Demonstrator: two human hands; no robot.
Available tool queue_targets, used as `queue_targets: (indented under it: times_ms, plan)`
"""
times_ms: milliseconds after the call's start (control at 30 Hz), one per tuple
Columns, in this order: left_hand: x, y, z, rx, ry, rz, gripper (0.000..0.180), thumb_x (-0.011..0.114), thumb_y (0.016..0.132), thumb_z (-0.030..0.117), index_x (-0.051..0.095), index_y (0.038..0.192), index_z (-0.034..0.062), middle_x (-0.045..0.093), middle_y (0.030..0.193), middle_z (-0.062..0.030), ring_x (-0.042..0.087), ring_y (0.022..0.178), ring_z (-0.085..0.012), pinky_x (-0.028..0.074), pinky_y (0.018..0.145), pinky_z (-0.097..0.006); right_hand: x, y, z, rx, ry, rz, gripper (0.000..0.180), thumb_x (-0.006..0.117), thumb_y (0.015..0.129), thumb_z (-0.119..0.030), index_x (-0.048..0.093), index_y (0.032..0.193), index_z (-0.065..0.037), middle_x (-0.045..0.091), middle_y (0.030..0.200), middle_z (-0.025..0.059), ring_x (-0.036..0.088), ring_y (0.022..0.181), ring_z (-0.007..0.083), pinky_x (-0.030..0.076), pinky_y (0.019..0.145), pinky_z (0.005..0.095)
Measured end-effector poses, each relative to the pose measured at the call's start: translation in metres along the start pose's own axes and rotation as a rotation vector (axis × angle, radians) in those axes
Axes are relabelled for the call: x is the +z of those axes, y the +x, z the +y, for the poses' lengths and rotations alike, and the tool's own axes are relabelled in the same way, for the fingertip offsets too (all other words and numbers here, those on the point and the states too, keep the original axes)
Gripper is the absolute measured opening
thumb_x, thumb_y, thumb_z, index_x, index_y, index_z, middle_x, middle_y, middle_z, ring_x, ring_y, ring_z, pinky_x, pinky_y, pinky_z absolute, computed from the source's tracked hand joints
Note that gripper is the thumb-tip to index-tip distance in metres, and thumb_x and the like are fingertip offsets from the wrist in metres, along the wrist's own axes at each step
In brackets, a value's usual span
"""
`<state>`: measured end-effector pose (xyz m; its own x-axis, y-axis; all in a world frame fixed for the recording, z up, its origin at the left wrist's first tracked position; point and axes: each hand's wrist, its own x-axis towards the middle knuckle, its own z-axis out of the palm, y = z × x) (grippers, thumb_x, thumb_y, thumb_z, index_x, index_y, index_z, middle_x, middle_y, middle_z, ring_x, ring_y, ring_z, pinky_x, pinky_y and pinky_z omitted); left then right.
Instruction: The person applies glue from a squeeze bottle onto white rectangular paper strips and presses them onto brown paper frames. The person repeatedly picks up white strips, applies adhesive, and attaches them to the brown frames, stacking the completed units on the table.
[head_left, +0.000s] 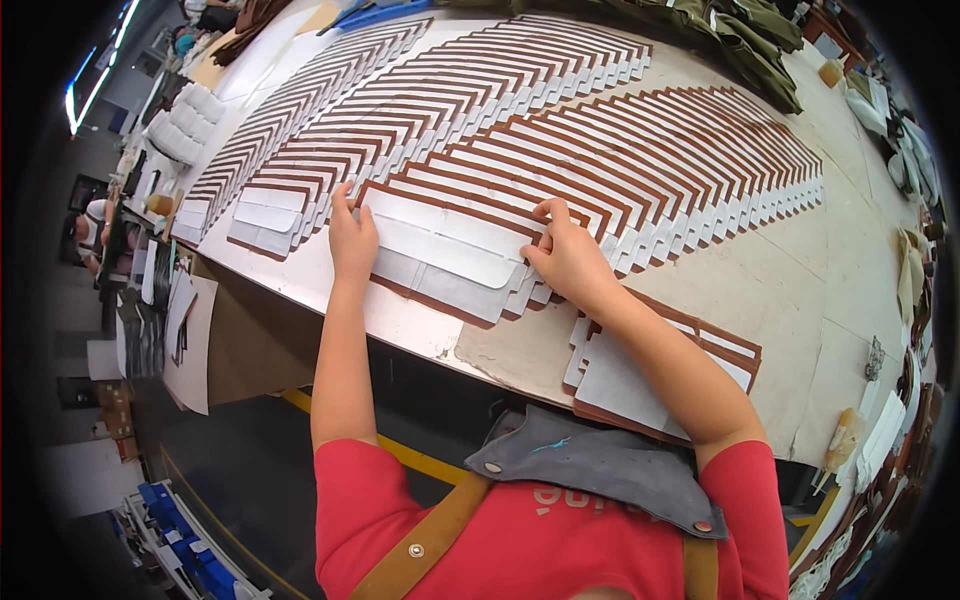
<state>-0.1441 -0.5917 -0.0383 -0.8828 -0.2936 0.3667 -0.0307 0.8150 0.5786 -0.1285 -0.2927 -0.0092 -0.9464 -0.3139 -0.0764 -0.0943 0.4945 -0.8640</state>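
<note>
Head view is showing you pressing both flat, open hands on the nearest white leather piece [440,250], its long axis running between them: left hand [352,240] covering its left end, right hand [565,255] its right, equally near.

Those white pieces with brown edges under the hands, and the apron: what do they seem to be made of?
The pieces look like thin leather or a leather-like sheet: flat, matte pale faces with brown borders, lying limp in overlapping rows. Which of the two is not certain. The apron looks like grey suede-like leather, with tan straps and metal rivets.
</note>
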Motion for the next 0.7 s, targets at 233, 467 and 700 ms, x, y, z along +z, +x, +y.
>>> queue_targets:
  times_ms: [233, 467, 700]
  plan:
    - [0.007, -0.012, 0.027, 0.314, 0.324, 0.011, 0.029, 0.059, 0.082, 0.013, 0.055, 0.111, 0.0095, 0.053, 0.111, -0.0107, 0.047, 0.109, -0.0279, 0.033, 0.091, -0.045, -0.005, 0.001, -0.001, -0.031, -0.034, -0.071, 0.029, 0.06, 0.082, -0.01, 0.044, 0.103, 0.002, 0.061, 0.073, 0.0193, 0.061, 0.07, 0.0346, 0.047, 0.066, 0.0406]
    - [0.028, -0.06, 0.084, 0.436, 0.135, -0.287, 0.032, 0.06, 0.083, 0.026, 0.054, 0.11, 0.01, 0.049, 0.12, -0.0051, 0.04, 0.116, -0.0263, 0.027, 0.096, -0.046, -0.039, -0.006, 0.007, 0.108, 0.172, -0.079, 0.02, 0.051, 0.091, -0.017, 0.057, 0.097, 0.001, 0.061, 0.07, 0.0113, 0.057, 0.049, 0.0164, 0.047, 0.046, 0.0298]
    - [0.03, -0.064, 0.086, 0.436, 0.179, -0.281, 0.033, 0.059, 0.084, 0.027, 0.053, 0.111, 0.0096, 0.049, 0.121, -0.0051, 0.04, 0.116, -0.0272, 0.027, 0.096, -0.046, -0.114, -0.055, 0.031, 0.258, 0.251, 0.13, 0.018, 0.052, 0.092, -0.019, 0.057, 0.096, -0.003, 0.053, 0.067, 0.0025, 0.051, 0.046, 0.008, 0.041, 0.04, 0.0229]
